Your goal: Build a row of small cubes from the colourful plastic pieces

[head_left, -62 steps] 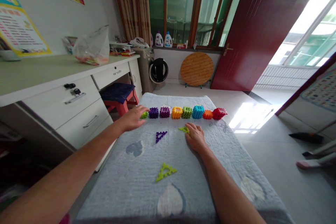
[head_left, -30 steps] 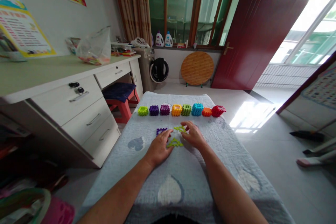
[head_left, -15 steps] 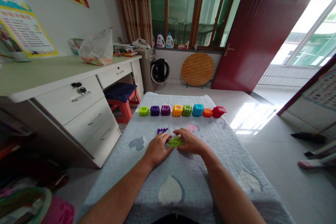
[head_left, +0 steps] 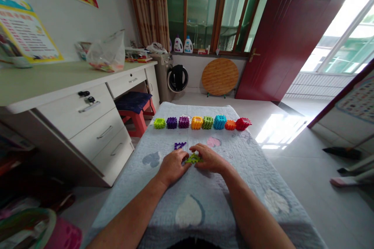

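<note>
Low over the cloth, a lime-green toothed plastic building piece [head_left: 193,158] with a triangular outline lies between my two hands. My left hand [head_left: 174,165] has its bent fingers and thumb at the piece's left edge. On the opposite edge, the curled fingers and thumb of my right hand [head_left: 209,157] hold the same piece. The fingers partly cover it, so I cannot tell whether it is one piece or several stacked. Just beyond my left hand, a purple toothed piece with a triangular opening [head_left: 180,146] lies flat on the cloth.
A row of colourful plastic blocks spans the far part of the cloth-covered table [head_left: 187,186], from a lime one [head_left: 159,123] to a red one [head_left: 243,123]. To the left stand a desk [head_left: 87,81] and a red stool [head_left: 137,109]. A pink bin [head_left: 62,233] is at lower left.
Both hands have shifted slightly left and a little closer together. The green piece between them has turned or been adjusted, and its triangular opening shows more clearly. The purple piece has stayed put.
</note>
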Motion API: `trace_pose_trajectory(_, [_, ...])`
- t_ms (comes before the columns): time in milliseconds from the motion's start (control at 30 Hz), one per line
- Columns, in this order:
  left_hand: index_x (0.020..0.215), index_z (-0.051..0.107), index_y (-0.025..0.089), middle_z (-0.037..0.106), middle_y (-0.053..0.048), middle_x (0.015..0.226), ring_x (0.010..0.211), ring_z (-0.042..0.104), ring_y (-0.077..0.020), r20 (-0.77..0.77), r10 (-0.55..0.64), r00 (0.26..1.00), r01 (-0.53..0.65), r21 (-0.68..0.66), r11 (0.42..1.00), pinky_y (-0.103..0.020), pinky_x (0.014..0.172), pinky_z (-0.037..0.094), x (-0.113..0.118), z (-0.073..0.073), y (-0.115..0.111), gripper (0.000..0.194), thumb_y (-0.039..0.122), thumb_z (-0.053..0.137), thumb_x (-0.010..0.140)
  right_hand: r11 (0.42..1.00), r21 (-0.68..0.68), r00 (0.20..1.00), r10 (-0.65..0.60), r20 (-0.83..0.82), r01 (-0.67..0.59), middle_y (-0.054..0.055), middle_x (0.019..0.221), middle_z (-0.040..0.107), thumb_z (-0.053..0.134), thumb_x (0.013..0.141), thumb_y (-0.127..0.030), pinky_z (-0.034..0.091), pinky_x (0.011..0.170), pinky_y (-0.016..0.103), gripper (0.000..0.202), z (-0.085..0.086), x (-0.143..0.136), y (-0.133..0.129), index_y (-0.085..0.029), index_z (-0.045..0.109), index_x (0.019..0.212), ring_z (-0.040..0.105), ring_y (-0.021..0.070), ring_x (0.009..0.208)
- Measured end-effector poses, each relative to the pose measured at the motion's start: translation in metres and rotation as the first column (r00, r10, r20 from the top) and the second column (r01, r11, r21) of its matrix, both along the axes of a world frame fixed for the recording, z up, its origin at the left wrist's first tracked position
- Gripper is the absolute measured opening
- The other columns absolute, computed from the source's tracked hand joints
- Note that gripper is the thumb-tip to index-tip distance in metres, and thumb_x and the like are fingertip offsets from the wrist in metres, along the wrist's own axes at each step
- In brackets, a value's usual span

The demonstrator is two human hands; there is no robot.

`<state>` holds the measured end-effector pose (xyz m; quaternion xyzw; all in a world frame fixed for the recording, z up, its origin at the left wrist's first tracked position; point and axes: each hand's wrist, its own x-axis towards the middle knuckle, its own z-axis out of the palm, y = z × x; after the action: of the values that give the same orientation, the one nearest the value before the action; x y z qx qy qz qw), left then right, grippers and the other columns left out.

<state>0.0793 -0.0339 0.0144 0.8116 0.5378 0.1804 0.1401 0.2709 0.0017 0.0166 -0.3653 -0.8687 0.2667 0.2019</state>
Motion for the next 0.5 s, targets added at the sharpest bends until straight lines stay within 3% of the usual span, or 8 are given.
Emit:
trace_pose_trajectory(167, [0.089, 0.064, 0.020, 0.062, -0.004, 0.087, 0.083, 0.057, -0.0184, 0.011, -0.002, 1.000, 0.003, -0.014, 1.000, -0.027, 0.072, 0.041, -0.0017, -0.0012, 0.0006, 0.024, 0.040, 0.054, 0.080, 0.998, -0.026, 0.998, -0.062, -0.032, 0.061, 0.006, 0.107, 0.056, 0.066, 0.063, -0.017, 0.046, 0.075, 0.027, 0.059, -0.0002, 0.0083, 0.0026, -0.018, 0.050, 0.120, 0.054, 0.0120, 0.078])
trace_pose_trajectory(367, [0.082, 0.063, 0.020, 0.062, -0.004, 0.086, 0.081, 0.058, -0.0182, -0.023, -0.007, 1.000, 0.007, -0.032, 0.999, -0.027, 0.068, 0.041, -0.0036, -0.0002, 0.0008, 0.020, 0.038, 0.054, 0.081, 0.998, -0.030, 0.998, -0.052, 0.028, 0.053, 0.003, 0.090, 0.062, 0.063, 0.063, -0.012, 0.044, 0.069, 0.024, 0.048, -0.0028, 0.0075, 0.0033, -0.018, 0.057, 0.110, 0.054, 0.0115, 0.073])
trace_pose_trajectory(500, [0.081, 0.063, 0.020, 0.063, -0.004, 0.086, 0.082, 0.059, -0.0180, -0.057, -0.005, 0.998, 0.003, -0.026, 1.000, -0.027, 0.071, 0.041, -0.0039, -0.0017, 0.0022, 0.020, 0.037, 0.052, 0.083, 0.992, -0.062, 0.993, -0.111, -0.051, 0.108, 0.002, 0.091, 0.062, 0.064, 0.065, -0.018, 0.045, 0.066, 0.024, 0.046, -0.0055, 0.0083, 0.0068, -0.018, 0.057, 0.111, 0.054, 0.0105, 0.070])
